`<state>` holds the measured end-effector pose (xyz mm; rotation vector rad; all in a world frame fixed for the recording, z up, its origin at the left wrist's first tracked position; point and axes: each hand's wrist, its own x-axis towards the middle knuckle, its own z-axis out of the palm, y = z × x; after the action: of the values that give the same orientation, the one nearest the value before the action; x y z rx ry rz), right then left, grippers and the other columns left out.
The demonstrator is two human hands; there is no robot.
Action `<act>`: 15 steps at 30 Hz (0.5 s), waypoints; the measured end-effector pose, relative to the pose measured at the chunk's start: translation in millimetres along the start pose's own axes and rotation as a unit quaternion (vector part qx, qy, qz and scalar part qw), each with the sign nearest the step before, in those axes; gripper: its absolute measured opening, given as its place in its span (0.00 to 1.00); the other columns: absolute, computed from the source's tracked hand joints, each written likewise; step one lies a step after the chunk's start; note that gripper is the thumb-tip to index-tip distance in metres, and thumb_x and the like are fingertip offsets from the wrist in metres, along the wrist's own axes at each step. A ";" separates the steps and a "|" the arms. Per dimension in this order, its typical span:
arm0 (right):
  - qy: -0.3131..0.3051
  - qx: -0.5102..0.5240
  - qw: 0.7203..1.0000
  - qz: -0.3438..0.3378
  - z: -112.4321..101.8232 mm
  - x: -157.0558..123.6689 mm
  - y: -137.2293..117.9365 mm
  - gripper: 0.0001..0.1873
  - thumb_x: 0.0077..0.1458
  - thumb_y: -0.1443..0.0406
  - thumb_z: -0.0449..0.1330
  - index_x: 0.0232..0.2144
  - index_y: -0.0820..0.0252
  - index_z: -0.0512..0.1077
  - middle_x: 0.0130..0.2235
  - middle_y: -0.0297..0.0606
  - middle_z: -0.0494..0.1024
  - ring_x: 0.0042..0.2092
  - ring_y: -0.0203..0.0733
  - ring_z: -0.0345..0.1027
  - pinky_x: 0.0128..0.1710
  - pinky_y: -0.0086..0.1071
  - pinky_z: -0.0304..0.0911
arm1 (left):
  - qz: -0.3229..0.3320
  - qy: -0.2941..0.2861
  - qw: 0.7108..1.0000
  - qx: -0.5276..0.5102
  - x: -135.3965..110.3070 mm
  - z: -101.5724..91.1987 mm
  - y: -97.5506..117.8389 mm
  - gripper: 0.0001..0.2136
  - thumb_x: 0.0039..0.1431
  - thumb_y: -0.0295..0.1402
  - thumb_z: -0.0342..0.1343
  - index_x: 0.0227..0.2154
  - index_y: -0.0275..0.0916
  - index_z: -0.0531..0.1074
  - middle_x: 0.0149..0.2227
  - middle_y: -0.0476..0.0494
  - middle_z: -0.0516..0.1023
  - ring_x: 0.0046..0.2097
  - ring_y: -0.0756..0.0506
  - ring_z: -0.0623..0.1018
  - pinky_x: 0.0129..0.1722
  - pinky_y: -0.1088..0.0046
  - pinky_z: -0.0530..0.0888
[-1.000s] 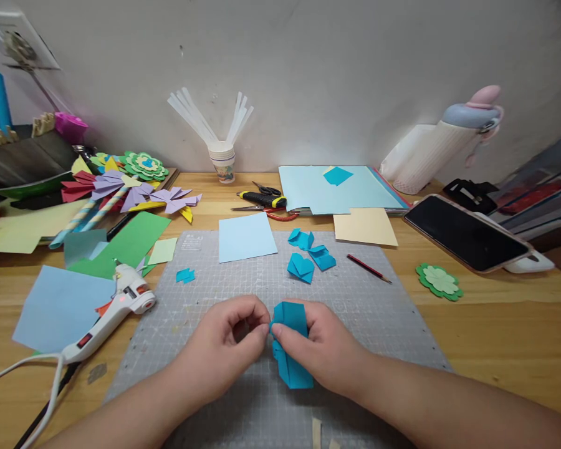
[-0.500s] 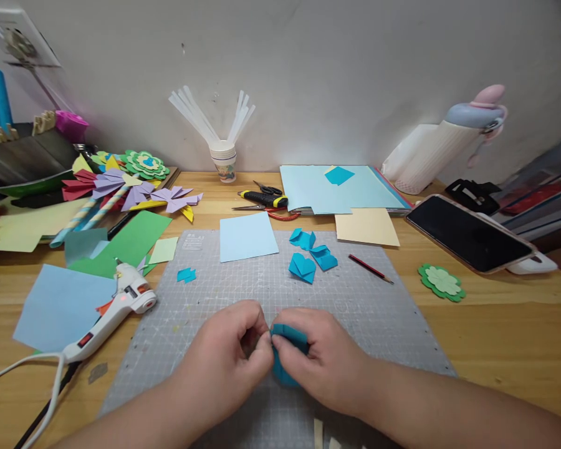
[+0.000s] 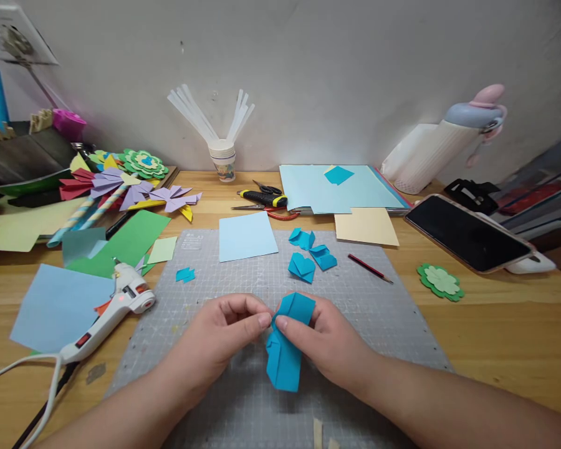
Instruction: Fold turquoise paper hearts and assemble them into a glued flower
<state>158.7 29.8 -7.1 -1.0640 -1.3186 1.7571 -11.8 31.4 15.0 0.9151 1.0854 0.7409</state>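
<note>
A folded piece of blue paper is held above the grey cutting mat, with creased flaps along its left side. My right hand grips it, thumb on the near face and fingers behind. At its left edge, the thumb and forefinger of my left hand pinch together around a notch in the paper; the exact contact is partly hidden. Beyond the hands lie several folded blue paper pieces and a light blue square sheet. Small blue scraps rest to the left.
The cutting mat covers the middle of the wooden table. At left is a white glue gun with its cord. A pencil, phone and green paper flower lie right. Scissors and a straw-filled cup stand behind.
The folded blue paper has been raised and turned so that more of its face shows. My left fingers have straightened somewhat and shifted slightly upward, still at its left edge.
</note>
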 end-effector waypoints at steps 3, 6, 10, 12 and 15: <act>0.002 -0.010 1.000 0.000 0.2 -0.4 -0.6 0.11 0.54 0.63 0.56 0.22 0.59 0.61 0.22 0.26 0.62 0.25 0.31 0.54 0.26 0.25 0.56 | -0.013 0.011 1.000 -0.010 0.2 0.6 -1.6 0.13 0.43 0.40 0.67 0.24 0.36 0.74 0.26 0.49 0.72 0.27 0.52 0.65 0.29 0.76 0.62; 0.005 -0.038 0.999 -0.012 0.6 -1.7 -1.7 0.12 0.54 0.63 0.56 0.22 0.59 0.60 0.22 0.26 0.60 0.25 0.31 0.53 0.26 0.25 0.55 | -0.022 0.024 0.999 -0.010 0.2 1.2 -3.6 0.14 0.40 0.40 0.69 0.24 0.35 0.74 0.26 0.49 0.73 0.29 0.51 0.67 0.31 0.76 0.63; -0.010 -0.059 0.997 -0.041 0.4 -3.3 -1.8 0.11 0.55 0.62 0.56 0.23 0.60 0.62 0.23 0.27 0.61 0.26 0.31 0.54 0.27 0.25 0.55 | -0.039 0.012 0.999 -0.016 0.2 -0.4 -4.4 0.14 0.42 0.41 0.67 0.24 0.35 0.74 0.21 0.53 0.68 0.24 0.54 0.61 0.26 0.78 0.58; -0.027 -0.032 0.998 -0.041 0.0 -3.4 -1.1 0.11 0.56 0.61 0.55 0.24 0.60 0.64 0.24 0.28 0.64 0.27 0.31 0.56 0.28 0.26 0.57 | -0.042 0.011 0.999 -0.030 0.1 -2.0 -4.0 0.13 0.44 0.40 0.66 0.24 0.35 0.74 0.19 0.55 0.65 0.23 0.55 0.58 0.24 0.78 0.55; -0.030 0.003 0.999 -0.019 -0.2 -3.1 -0.2 0.11 0.56 0.60 0.54 0.25 0.60 0.66 0.26 0.30 0.68 0.28 0.32 0.60 0.30 0.27 0.60 | -0.049 0.005 0.998 -0.046 -0.2 -3.9 -3.6 0.13 0.46 0.40 0.65 0.26 0.34 0.74 0.20 0.54 0.65 0.24 0.55 0.59 0.25 0.78 0.55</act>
<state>160.2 27.2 -6.3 -0.9830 -1.3598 1.7767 -15.4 30.6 11.1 0.7753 1.0886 0.7079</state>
